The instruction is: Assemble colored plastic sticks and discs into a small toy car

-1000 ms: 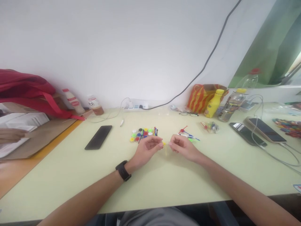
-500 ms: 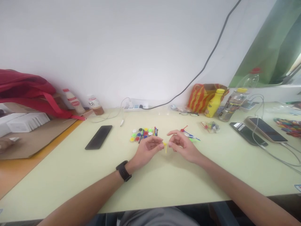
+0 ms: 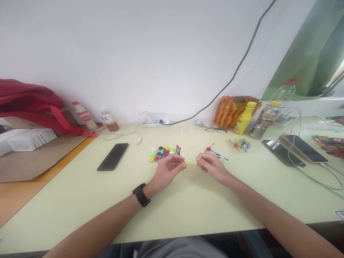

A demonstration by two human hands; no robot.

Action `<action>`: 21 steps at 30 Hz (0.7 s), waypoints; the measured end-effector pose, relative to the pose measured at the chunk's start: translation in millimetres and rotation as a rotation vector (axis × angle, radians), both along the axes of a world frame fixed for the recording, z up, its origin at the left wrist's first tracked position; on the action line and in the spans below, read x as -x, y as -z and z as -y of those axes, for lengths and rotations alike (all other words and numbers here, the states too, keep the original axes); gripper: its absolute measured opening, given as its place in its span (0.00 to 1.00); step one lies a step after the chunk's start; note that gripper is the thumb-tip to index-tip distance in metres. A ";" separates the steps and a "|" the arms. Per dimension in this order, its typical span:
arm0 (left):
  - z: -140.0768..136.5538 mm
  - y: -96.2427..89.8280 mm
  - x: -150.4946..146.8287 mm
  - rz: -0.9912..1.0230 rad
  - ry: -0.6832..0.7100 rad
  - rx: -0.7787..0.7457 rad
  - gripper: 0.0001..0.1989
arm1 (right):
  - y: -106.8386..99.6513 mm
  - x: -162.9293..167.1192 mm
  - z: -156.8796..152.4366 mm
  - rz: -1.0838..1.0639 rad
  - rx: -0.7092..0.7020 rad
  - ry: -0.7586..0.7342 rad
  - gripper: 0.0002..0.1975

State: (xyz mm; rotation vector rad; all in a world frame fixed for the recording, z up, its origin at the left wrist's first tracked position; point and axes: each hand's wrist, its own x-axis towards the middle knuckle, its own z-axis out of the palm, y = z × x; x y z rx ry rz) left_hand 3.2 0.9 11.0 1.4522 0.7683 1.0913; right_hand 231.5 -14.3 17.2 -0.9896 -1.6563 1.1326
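Note:
My left hand, a black watch on its wrist, pinches a small yellow plastic piece between thumb and fingertips. Just right of it and apart from it, my right hand has its fingers drawn together; whatever they may hold is hidden. Behind my left hand lies a group of small coloured round discs and thin arrow-shaped sticks, partly covered by the hand. Beyond my right hand lie red, blue and green arrow pieces, some joined to a round part.
A black phone lies to the left. On the right are a clear bag of small parts, two phones with cables, and bottles. Glasses and a power strip are near the wall. White boxes sit on cardboard at far left.
My right hand has drawn slightly right, away from the yellow piece, and its fingers have closed. The yellow stem that hung down is out of sight. Another hand at far left is gone.

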 end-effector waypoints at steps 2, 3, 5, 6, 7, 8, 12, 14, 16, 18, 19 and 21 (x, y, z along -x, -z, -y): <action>0.1 0.2 0.2 -0.007 0.003 0.003 0.14 | -1.2 1.9 0.6 -0.037 0.016 -0.004 0.21; 0.1 0.3 0.3 -0.011 0.006 0.005 0.14 | -1.9 2.8 1.1 -0.052 0.022 -0.010 0.19; 0.2 -0.1 0.4 -0.014 0.010 0.014 0.15 | -3.6 3.6 1.9 -0.065 0.014 -0.003 0.17; 0.2 -0.4 0.5 -0.011 0.014 0.022 0.15 | -4.5 3.1 1.8 -0.062 0.002 0.013 0.17; 0.0 -0.9 0.5 -0.008 0.020 0.034 0.15 | -5.2 1.8 1.1 -0.051 -0.014 0.039 0.16; -0.4 -1.3 0.7 -0.006 0.026 0.049 0.16 | -5.8 -0.2 -0.3 -0.034 -0.033 0.074 0.16; -3.7 -2.5 2.9 0.004 0.038 0.133 0.16 | -4.2 -16.1 -12.2 0.099 -0.141 0.277 0.14; -6.3 -2.3 4.9 0.016 0.051 0.187 0.17 | -0.4 -27.2 -20.9 0.183 -0.207 0.384 0.13; -8.8 -2.1 6.8 0.032 0.064 0.248 0.18 | 5.4 -38.5 -30.3 0.280 -0.287 0.491 0.13; -11.0 -1.9 8.2 0.054 0.067 0.305 0.17 | 12.5 -49.0 -39.1 0.389 -0.363 0.566 0.15; -12.0 -1.8 8.8 0.069 0.068 0.331 0.17 | 16.2 -53.6 -43.0 0.439 -0.385 0.581 0.17; -13.6 -1.3 9.7 0.102 0.081 0.372 0.16 | 22.7 -61.2 -48.5 0.530 -0.391 0.571 0.20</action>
